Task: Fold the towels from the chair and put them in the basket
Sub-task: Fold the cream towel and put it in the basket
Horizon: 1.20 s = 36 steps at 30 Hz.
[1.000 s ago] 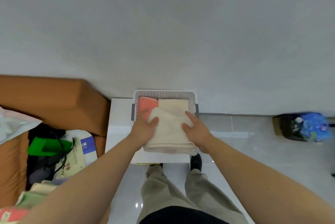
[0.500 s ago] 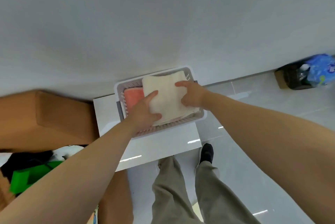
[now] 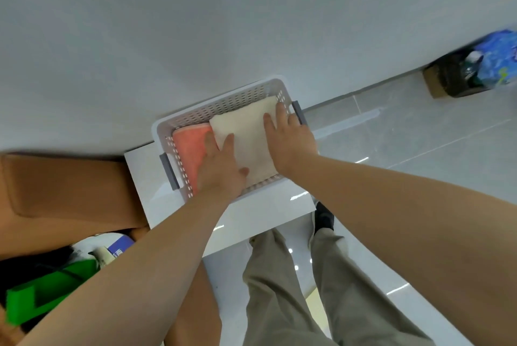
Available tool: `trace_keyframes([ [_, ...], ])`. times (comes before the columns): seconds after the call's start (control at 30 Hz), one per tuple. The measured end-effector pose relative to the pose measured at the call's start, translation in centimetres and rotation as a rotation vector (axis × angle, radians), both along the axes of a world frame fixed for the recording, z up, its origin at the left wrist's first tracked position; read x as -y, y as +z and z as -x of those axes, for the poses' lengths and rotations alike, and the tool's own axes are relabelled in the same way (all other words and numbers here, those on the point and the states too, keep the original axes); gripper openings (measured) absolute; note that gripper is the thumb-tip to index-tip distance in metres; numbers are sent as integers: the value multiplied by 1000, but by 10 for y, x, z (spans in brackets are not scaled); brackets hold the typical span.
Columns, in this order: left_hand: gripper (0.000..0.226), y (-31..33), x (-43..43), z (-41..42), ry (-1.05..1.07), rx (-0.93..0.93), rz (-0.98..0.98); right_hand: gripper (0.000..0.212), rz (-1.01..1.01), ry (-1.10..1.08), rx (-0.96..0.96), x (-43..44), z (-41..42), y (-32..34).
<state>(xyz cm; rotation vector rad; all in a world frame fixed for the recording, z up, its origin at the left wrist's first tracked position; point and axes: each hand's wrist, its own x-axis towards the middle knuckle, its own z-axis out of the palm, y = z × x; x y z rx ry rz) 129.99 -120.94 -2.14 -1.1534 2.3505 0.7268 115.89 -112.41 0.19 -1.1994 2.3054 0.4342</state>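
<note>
Folded cream towel [image 3: 246,133] lies in the basket [image 3: 212,105], beside the pink towel [image 3: 190,144]. My left hand [image 3: 221,169] and right hand [image 3: 291,138] press it flat, fingers straight, gripping nothing, likely to seat it level.

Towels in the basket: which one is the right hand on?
The cream towel, in the right part of the basket. The right hand lies flat on it; the pink towel sits to its left, away from that hand.
</note>
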Motion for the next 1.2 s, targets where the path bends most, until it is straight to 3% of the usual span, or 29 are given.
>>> trace_keyframes([
  [0.1,93,1,10,5,-242,97,193,94,-15,60,39,13,-4,-6],
  [0.27,106,-10,21,16,-419,278,178,75,-53,-180,243,27,6,-31],
  [0.37,108,-16,18,19,-433,308,182,62,-24,-226,281,20,10,-50],
  [0.43,109,-18,18,22,-431,320,173,67,45,-204,295,17,8,-57],
  [0.5,109,-10,17,24,-423,342,162,81,-36,-200,327,15,8,-52],
  [0.6,100,23,7,25,-407,337,117,93,-49,-210,390,3,11,-10],
  [0.7,85,75,-10,24,-316,329,39,82,79,-240,454,-23,17,44],
  [0.83,57,146,-38,42,-285,203,-28,71,304,-555,574,-76,38,118],
  [1.03,46,214,-113,115,-374,11,-186,39,679,-1069,610,-191,93,200],
  [1.2,34,261,-208,221,-549,-122,-155,27,858,-1362,579,-311,155,241],
])
